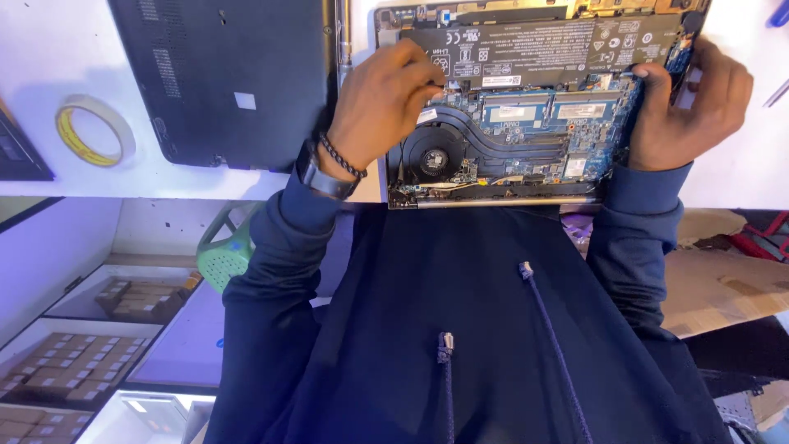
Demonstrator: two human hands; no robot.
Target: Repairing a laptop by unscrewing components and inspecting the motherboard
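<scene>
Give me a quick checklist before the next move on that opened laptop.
1. Opened laptop flat on the white table: ok.
2. Right hand steadying its edge: ok.
3. Left hand fingertips at the battery edge: ok.
4. What the left fingertips pinch: cannot tell.
5. Bottom cover set aside, apart: ok.
6. Fan area unobstructed: ok.

The left hand (382, 103) covers the opened laptop (526, 107) near its battery (542, 53), so what the fingertips pinch can't be made out. The right hand (686, 103) hides the laptop's right edge. The top picture edge cuts off the laptop's far side and the detached bottom cover (230, 78).
</scene>
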